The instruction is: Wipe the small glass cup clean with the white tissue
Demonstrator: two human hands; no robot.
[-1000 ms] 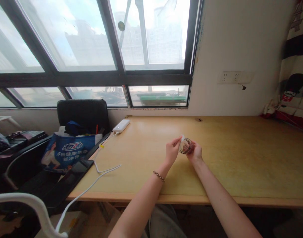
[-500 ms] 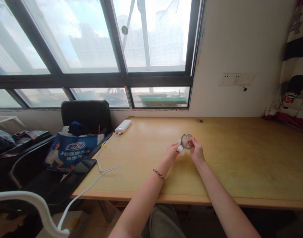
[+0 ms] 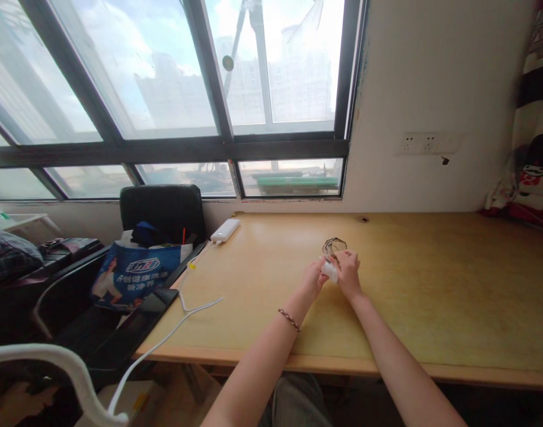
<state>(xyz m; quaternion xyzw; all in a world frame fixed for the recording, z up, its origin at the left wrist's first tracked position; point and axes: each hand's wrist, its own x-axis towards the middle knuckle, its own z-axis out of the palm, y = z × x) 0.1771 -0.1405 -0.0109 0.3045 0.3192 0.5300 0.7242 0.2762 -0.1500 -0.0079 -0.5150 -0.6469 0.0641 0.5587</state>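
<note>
Both my hands meet above the middle of the desk. Pinched in my left hand (image 3: 315,279) is a crumpled white tissue (image 3: 330,271), which lies between the two hands. My right hand (image 3: 348,274) is closed, its fingers around the near side of a dark, shiny set of thin loops (image 3: 332,242), which looks like a bracelet or coiled wire. The loops stand up beyond my fingers, and the tissue touches their near end. My fingers hide part of both things. A braided bracelet (image 3: 290,320) circles my left wrist.
On the wooden desk (image 3: 431,284), a white power bank (image 3: 226,230) sits at the back left with a white cable (image 3: 200,307) running off the edge. A black chair (image 3: 162,207) holding a blue bag (image 3: 133,276) stands to the left. A white curved tube (image 3: 53,354) crosses the lower left.
My hands have come closer together. The loops, seen before as one round ring, now look spread into several strands. The tissue has moved slightly to the right, between my hands.
</note>
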